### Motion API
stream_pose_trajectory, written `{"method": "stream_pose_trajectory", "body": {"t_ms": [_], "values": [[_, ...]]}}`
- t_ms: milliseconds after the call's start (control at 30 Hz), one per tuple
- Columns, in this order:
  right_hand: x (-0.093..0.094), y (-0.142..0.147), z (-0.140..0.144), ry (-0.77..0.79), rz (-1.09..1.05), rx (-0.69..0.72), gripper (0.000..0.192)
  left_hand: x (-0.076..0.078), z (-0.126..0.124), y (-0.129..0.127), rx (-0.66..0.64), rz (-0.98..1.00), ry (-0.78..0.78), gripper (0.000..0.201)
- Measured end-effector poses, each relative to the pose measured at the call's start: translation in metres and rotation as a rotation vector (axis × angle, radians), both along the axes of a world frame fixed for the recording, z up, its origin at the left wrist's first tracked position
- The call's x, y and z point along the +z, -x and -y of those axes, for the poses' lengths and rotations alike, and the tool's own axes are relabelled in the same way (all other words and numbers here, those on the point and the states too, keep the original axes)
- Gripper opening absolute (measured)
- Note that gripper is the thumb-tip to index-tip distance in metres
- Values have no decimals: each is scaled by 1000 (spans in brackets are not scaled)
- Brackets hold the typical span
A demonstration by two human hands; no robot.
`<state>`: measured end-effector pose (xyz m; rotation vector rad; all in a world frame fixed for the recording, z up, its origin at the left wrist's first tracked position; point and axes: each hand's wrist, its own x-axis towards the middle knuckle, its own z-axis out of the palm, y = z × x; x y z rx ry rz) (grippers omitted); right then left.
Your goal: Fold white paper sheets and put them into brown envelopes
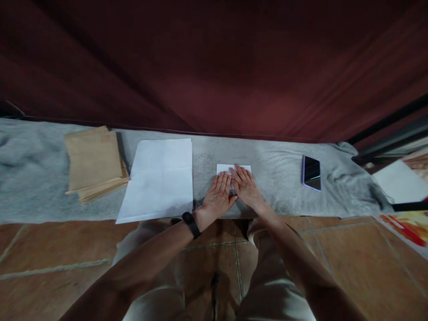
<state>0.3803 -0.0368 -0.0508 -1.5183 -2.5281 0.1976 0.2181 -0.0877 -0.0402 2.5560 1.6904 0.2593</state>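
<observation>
Both hands lie flat and side by side — the left hand (219,192) and right hand (246,187) press a small folded white paper (224,168) on the grey cloth (274,178). It looks like creasing — the fold likely needs firm rubbing.

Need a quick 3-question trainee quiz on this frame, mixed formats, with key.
1. True or false: both hands press flat on the small folded white paper.
2. Which wrist wears the black band? A) left B) right
3. Fill in: the phone lies to the ___ of the right hand.

Key: 1 true; 2 A, by the left hand; 3 right.
</observation>
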Motion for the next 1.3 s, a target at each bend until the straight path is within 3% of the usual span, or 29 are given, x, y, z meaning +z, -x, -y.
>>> {"method": "stream_pose_trajectory", "body": {"t_ms": [300, 667, 933, 1167, 1300], "values": [[-7, 1, -4, -45, -21, -56, 55, -4, 0, -1, 6, 15, -3, 75], [-18, -18, -7, -118, -40, -162, 62, -7, 1, 7, -15, 41, -10, 78], [-21, -32, -6, -138, -52, -207, 62, -2, 2, 17, 38, 18, -28, 78], [-15, -40, -12, -180, -129, -263, 58, 6, -10, 23, 90, 12, -66, 53], [0, -20, -15, -166, -202, -149, 54, 18, -20, 24, 91, 20, -88, 40]]}}
